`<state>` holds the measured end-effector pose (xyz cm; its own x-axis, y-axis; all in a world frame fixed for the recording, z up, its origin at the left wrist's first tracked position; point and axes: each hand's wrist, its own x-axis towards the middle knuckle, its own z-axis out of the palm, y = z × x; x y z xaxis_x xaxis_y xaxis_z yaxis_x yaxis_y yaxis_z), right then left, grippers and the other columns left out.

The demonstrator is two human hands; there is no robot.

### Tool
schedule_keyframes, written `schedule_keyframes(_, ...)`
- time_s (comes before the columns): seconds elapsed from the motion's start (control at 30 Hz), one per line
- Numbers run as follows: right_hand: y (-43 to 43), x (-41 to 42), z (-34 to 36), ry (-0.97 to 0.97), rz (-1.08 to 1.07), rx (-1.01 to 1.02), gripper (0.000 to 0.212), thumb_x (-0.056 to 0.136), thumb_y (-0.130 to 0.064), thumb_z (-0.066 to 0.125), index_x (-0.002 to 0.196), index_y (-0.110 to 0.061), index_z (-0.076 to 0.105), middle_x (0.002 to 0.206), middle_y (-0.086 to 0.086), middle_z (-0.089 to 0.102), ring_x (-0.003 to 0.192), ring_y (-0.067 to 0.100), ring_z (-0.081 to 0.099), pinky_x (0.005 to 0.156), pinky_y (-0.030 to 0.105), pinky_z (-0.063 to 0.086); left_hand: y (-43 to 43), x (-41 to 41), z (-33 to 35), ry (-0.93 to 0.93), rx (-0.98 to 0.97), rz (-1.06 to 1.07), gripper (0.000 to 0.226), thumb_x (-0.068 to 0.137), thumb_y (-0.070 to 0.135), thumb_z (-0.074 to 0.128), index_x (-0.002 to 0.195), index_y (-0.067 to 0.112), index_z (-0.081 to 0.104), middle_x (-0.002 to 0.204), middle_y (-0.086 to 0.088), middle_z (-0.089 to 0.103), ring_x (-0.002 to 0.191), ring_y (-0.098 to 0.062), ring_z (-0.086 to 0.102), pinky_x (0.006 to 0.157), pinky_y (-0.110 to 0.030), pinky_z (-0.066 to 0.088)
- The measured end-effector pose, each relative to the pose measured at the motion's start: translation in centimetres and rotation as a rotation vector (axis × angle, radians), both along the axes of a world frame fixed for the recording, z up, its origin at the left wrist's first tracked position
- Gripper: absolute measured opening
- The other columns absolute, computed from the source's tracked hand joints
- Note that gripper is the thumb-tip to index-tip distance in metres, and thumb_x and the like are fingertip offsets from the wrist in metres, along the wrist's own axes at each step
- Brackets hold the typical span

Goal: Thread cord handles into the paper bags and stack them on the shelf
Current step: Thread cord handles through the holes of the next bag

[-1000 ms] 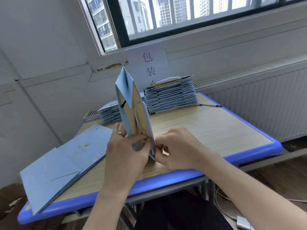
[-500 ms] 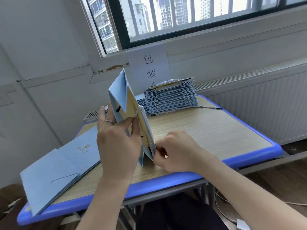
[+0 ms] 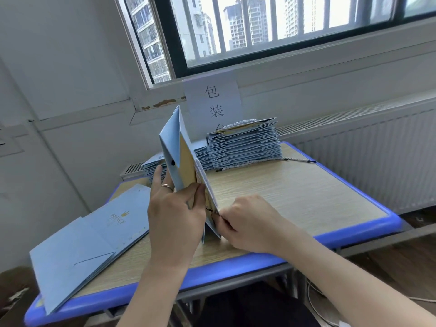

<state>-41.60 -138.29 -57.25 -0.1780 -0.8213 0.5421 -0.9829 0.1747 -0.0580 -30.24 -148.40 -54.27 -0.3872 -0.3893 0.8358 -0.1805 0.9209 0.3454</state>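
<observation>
A light blue paper bag (image 3: 173, 147) with a yellow lining stands on its mouth edge on the wooden table (image 3: 295, 194), folded bottom pointing up. My left hand (image 3: 174, 215) grips its left panel, thumb across the lining and fingers behind. My right hand (image 3: 247, 223) pinches the bag's lower right edge, where the black tip of a cord (image 3: 208, 210) shows at a hole. A white cord handle (image 3: 200, 175) runs along the right panel.
A tall stack of flat blue bags (image 3: 245, 145) stands at the back of the table, a lower stack (image 3: 153, 168) to its left. Flat bags (image 3: 89, 239) lie at the front left. A loose cord (image 3: 299, 160) lies beside the tall stack. Radiator at right.
My left hand has slid up the bag's left panel and tilted the bag leftward. My right hand has stayed at the lower right edge.
</observation>
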Motion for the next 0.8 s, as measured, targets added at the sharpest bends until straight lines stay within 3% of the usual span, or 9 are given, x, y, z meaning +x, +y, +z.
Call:
schedule_keyframes(0.13, 0.0, -0.1, 0.0, 0.001, 0.025, 0.011, 0.052, 0.100, -0.038, 0.034, 0.054, -0.016, 0.046, 0.043, -0.008, 0.030, 0.039, 0.015, 0.035, 0.045, 0.028, 0.027, 0.0, 0.5, 0.1, 0.036, 0.029, 0.040, 0.013, 0.080, 0.004, 0.074, 0.074, 0.015, 0.079, 0.103, -0.014, 0.068, 0.112, -0.050, 0.057, 0.082, -0.054, 0.053)
schedule_keyframes(0.2, 0.0, -0.1, 0.0, -0.004, 0.041, -0.004, 0.051, 0.100, -0.036, 0.039, 0.053, -0.016, 0.042, 0.043, -0.008, 0.029, 0.038, 0.013, 0.032, 0.045, 0.028, 0.028, 0.1, 0.6, 0.0, 0.028, 0.045, 0.057, 0.014, 0.079, 0.003, 0.076, 0.073, 0.016, 0.079, 0.095, -0.015, 0.067, 0.111, -0.050, 0.057, 0.079, -0.053, 0.053)
schedule_keyframes(0.4, 0.4, -0.1, 0.0, -0.025, 0.076, 0.019, 0.042, 0.088, -0.036, 0.037, 0.053, -0.014, 0.045, 0.043, -0.003, 0.040, 0.040, 0.015, 0.040, 0.043, 0.031, 0.036, 0.1, 0.8, 0.3, -0.075, 0.108, 0.079, 0.015, 0.080, 0.010, 0.076, 0.070, 0.021, 0.079, 0.089, -0.010, 0.064, 0.115, -0.044, 0.056, 0.086, -0.052, 0.053)
schedule_keyframes(0.5, 0.4, -0.1, -0.1, -0.029, 0.091, 0.038, 0.037, 0.082, -0.037, 0.036, 0.055, -0.014, 0.046, 0.045, -0.001, 0.045, 0.043, 0.018, 0.044, 0.045, 0.031, 0.038, 0.7, 1.1, 0.2, -0.128, 0.147, 0.042, 0.019, 0.080, 0.011, 0.077, 0.062, 0.018, 0.077, 0.073, 0.012, 0.051, 0.099, -0.022, 0.058, 0.097, -0.058, 0.047)
schedule_keyframes(0.57, 0.3, -0.2, -0.1, -0.026, 0.099, 0.035, 0.037, 0.082, -0.037, 0.038, 0.055, -0.013, 0.046, 0.046, 0.000, 0.045, 0.044, 0.019, 0.045, 0.045, 0.032, 0.039, 1.1, 1.3, 0.1, -0.173, 0.198, -0.001, 0.019, 0.079, 0.014, 0.077, 0.060, 0.021, 0.077, 0.073, 0.028, 0.043, 0.094, -0.021, 0.058, 0.102, -0.056, 0.044)
schedule_keyframes(0.63, 0.2, -0.2, -0.1, -0.026, 0.112, 0.037, 0.036, 0.083, -0.034, 0.042, 0.054, -0.013, 0.047, 0.044, 0.000, 0.044, 0.042, 0.019, 0.045, 0.044, 0.035, 0.041, 1.2, 1.5, 0.3, -0.218, 0.235, -0.046, 0.016, 0.077, 0.019, 0.078, 0.067, 0.030, 0.078, 0.077, 0.034, 0.045, 0.103, -0.021, 0.058, 0.106, -0.053, 0.042)
schedule_keyframes(0.73, 0.2, -0.2, 0.0, -0.030, 0.114, 0.054, 0.036, 0.084, -0.033, 0.045, 0.055, -0.013, 0.047, 0.044, 0.000, 0.043, 0.042, 0.020, 0.044, 0.044, 0.037, 0.042, 1.4, 1.8, 0.7, -0.283, 0.297, -0.096, 0.032, 0.076, 0.023, 0.077, 0.075, 0.054, 0.071, 0.092, 0.051, 0.042, 0.119, -0.025, 0.053, 0.105, -0.046, 0.043)
schedule_keyframes(0.8, 0.2, -0.2, 0.0, -0.027, 0.111, 0.060, 0.035, 0.084, -0.033, 0.046, 0.056, -0.013, 0.047, 0.045, 0.000, 0.043, 0.043, 0.020, 0.044, 0.045, 0.037, 0.041, 1.5, 1.8, 0.9, -0.295, 0.359, -0.086, 0.037, 0.076, 0.025, 0.077, 0.072, 0.061, 0.067, 0.094, 0.052, 0.041, 0.124, -0.026, 0.049, 0.103, -0.042, 0.044)
